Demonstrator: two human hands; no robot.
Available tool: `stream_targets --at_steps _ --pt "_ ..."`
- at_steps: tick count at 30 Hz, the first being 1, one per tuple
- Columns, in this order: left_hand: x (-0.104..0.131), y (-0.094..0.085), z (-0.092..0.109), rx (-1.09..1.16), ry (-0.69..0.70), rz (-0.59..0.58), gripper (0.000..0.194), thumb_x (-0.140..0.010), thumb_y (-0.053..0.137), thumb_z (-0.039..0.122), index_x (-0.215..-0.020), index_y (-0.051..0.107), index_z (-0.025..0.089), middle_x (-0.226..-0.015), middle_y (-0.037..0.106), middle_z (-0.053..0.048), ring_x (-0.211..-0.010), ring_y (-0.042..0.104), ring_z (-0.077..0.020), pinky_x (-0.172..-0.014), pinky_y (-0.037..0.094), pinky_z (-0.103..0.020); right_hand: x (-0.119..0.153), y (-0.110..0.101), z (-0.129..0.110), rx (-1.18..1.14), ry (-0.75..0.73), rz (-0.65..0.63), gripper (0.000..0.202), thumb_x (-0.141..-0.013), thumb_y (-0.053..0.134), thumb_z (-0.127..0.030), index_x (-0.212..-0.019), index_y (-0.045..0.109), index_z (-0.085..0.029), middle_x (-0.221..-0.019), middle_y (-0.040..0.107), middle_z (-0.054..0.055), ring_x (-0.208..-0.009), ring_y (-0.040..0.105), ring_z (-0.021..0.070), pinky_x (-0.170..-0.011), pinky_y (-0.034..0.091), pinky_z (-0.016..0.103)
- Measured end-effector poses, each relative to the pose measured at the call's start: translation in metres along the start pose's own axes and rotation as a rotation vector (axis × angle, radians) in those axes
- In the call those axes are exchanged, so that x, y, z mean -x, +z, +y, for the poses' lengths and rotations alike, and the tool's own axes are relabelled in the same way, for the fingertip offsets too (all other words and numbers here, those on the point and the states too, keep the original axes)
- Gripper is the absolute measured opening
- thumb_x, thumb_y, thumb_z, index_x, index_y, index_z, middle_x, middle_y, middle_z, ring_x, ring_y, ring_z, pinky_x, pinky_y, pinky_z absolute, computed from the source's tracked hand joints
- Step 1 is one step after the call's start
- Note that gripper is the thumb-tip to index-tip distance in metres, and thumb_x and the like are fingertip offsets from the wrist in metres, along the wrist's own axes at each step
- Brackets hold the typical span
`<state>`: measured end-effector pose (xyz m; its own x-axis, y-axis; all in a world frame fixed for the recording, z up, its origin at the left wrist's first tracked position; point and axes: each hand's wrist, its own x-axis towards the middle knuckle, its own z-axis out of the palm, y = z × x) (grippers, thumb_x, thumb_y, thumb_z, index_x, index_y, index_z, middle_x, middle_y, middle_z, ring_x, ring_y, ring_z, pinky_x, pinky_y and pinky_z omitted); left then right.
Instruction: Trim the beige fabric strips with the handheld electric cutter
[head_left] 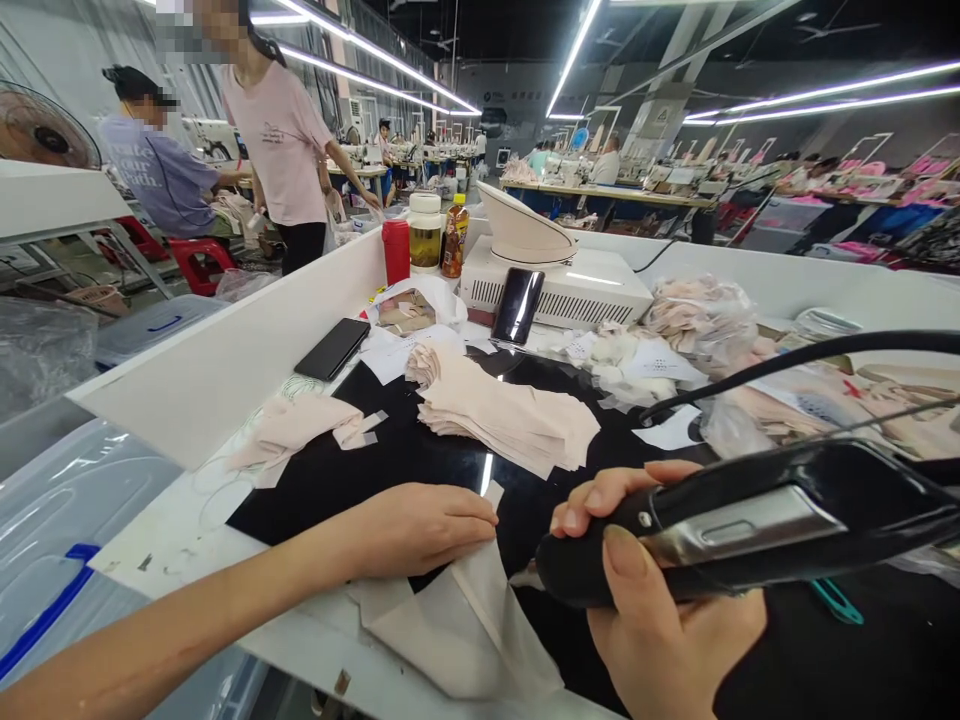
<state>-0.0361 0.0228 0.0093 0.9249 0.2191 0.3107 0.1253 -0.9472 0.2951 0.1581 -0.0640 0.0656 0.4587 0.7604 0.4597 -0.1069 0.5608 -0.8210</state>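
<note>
My left hand (442, 525) has its fingers pressed together on the upper end of a pale beige fabric piece (480, 630), which hangs over the table's near edge. My right hand (652, 590) is wrapped round a black handheld tool (750, 525) with a silver panel and a cable; its tip points left, close beside the fabric. Behind my hands a stack of pale fabric pieces (502, 410) lies on the black table surface (390, 410). A loose pale piece (304, 430) rests left of the stack.
A black phone (332, 349) lies at the left, and another phone (517, 305) leans against a white machine (555, 280). Bottles (425, 232) stand behind. Bagged fabric (701, 315) is at the right, beside the tool's cable (810, 355). A person in pink (277, 140) stands beyond the left partition.
</note>
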Motion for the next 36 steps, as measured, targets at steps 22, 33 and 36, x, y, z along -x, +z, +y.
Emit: stream_targets --at_steps 22,33,36 --pt "0.007 -0.012 -0.007 -0.034 0.098 -0.109 0.032 -0.113 0.056 0.029 -0.141 0.062 0.016 -0.134 0.069 -0.013 -0.132 0.063 -0.0225 -0.117 0.051 -0.034 0.004 0.001 0.007 0.003 -0.022 -0.016 0.041 -0.087 0.081 -0.018 -0.121 0.060 -0.028 -0.088 0.066 -0.002 -0.069 0.069 0.0145 -0.067 0.065 0.032" --pt "0.009 -0.013 -0.002 -0.092 0.156 -0.126 0.043 -0.105 0.067 0.052 -0.137 0.066 0.024 -0.134 0.062 -0.016 -0.127 0.063 -0.0287 -0.115 0.051 -0.044 0.003 0.008 0.005 -0.021 -0.038 0.036 0.036 -0.086 0.084 -0.027 -0.114 0.062 -0.027 -0.081 0.066 -0.003 -0.063 0.066 0.0135 -0.062 0.063 0.029" --pt "0.009 -0.011 0.000 -0.121 0.158 -0.100 0.040 -0.105 0.066 0.051 -0.135 0.067 0.025 -0.134 0.061 -0.016 -0.125 0.064 -0.0291 -0.112 0.052 -0.045 0.003 0.005 0.004 -0.036 -0.026 0.022 0.036 -0.086 0.084 -0.025 -0.115 0.062 -0.027 -0.081 0.067 -0.003 -0.065 0.068 0.0141 -0.063 0.064 0.029"
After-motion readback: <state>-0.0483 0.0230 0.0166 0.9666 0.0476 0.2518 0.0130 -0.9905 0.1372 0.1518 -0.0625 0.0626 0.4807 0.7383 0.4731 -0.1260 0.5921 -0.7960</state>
